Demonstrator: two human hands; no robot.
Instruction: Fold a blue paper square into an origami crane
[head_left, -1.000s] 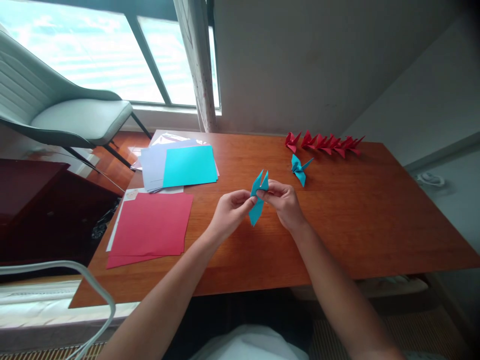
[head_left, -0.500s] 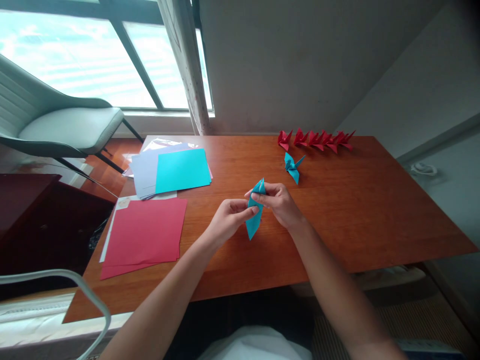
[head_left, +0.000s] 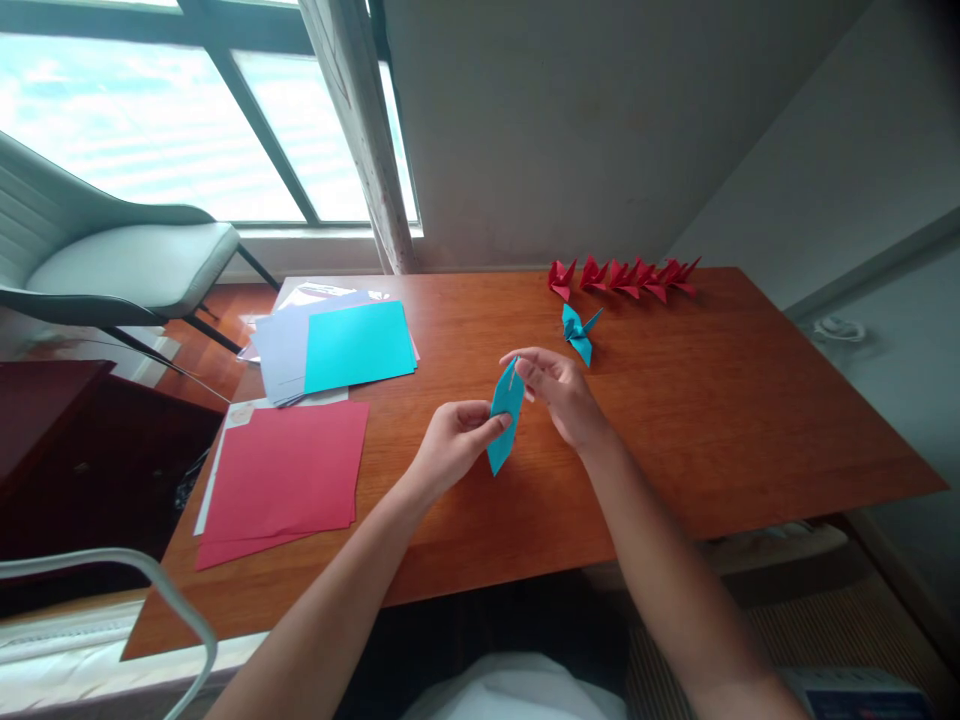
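Note:
Above the middle of a wooden table (head_left: 712,420) my left hand (head_left: 450,440) pinches a narrow, diamond-shaped folded piece of blue paper (head_left: 505,416) near its middle. My right hand (head_left: 559,390) is at the piece's upper tip, with fingers curled and the fingertips on the top point. A finished blue paper crane (head_left: 576,333) lies on the table just beyond my right hand. A row of several red paper cranes (head_left: 622,275) stands along the far edge by the wall.
A stack of red sheets (head_left: 285,480) lies at the left of the table. Behind it lie pale sheets with a blue sheet (head_left: 358,345) on top. A grey chair (head_left: 112,260) stands by the window at left. A curved white tube (head_left: 150,600) is at lower left.
The two raised points of the blue piece have been folded down, so it is now a closed narrow diamond. My right hand has shifted from pinching its middle to touching the top tip.

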